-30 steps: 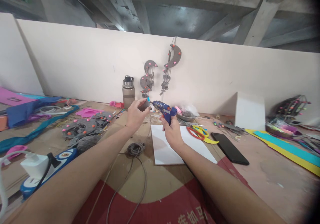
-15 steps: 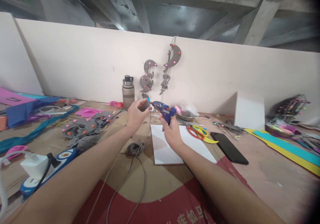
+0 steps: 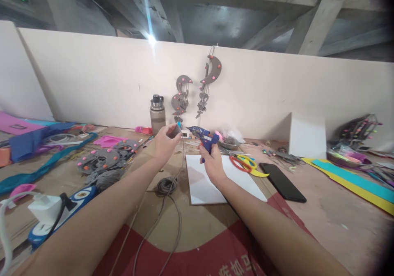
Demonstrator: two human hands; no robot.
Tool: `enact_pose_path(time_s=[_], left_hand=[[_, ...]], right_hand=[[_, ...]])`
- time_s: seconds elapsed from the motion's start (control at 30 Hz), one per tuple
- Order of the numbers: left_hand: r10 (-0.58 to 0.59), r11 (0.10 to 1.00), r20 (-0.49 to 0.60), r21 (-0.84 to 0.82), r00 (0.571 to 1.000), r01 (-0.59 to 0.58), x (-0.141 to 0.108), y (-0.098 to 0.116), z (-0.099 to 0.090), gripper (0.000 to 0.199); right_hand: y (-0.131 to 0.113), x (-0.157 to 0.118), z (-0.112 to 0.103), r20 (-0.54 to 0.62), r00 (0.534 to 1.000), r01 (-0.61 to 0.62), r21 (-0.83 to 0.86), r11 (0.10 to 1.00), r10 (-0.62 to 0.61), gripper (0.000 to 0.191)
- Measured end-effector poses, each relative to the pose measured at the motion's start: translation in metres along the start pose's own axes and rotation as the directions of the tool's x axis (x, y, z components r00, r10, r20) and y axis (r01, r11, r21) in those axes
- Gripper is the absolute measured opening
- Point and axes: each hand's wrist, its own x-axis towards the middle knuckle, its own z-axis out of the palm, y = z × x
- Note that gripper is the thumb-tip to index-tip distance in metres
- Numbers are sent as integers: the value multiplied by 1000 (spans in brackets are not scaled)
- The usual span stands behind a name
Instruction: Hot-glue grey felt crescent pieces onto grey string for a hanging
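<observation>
My left hand [image 3: 163, 145] is closed on a small dark grey piece [image 3: 174, 132], held up above the cardboard; its far side is hidden by the fingers. A thin grey cord [image 3: 182, 155] hangs beside that piece and runs down to a loose coil [image 3: 167, 184] on the cardboard. Wrapped round its handle, my right hand [image 3: 213, 166] grips a blue hot glue gun [image 3: 209, 141]. The nozzle points left toward the grey piece, with a gap between them. Under the right hand lies a white board [image 3: 197, 189].
Scissors [image 3: 241, 163] and a black phone [image 3: 283, 182] lie right of the board. A bottle [image 3: 158, 116] stands at the back near hanging moon-shaped decorations [image 3: 212, 70]. On the left are grey decorated pieces [image 3: 101, 161] and a power strip [image 3: 81, 194] with a white plug.
The glue gun's nozzle has drawn back to the right from the grey piece, widening the gap. My left hand has shifted slightly left with the piece.
</observation>
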Motion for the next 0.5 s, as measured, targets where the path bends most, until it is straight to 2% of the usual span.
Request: enact_pose_path(time_s=[0.1, 0.17, 0.23, 0.3, 0.4, 0.5], left_hand=[[-56, 997, -7, -51, 998, 55, 5, -12, -2, 40], [-67, 995, 2, -67, 998, 67, 7, -17, -4, 41], [-80, 994, 11, -69, 997, 80, 7, -18, -4, 41], [-83, 994, 14, -67, 996, 83, 5, -17, -4, 39], [-56, 997, 21, -44, 998, 56, 3, -11, -2, 39], [-15, 1000, 40, 22, 999, 14, 0, -4, -2, 39]], right_hand=[[0, 11, -7, -49, 993, -102, 100, 990, 107, 32], [4, 18, -15, -46, 978, -199, 103, 974, 205, 31], [10, 25, -23, -18, 950, -311, 26, 950, 311, 28], [17, 29, -29, 29, 925, -371, -137, 918, 378, 21], [28, 31, -37, 95, 904, -361, -351, 864, 417, 13], [36, 32, -44, 109, 920, -284, -479, 831, 377, 21]])
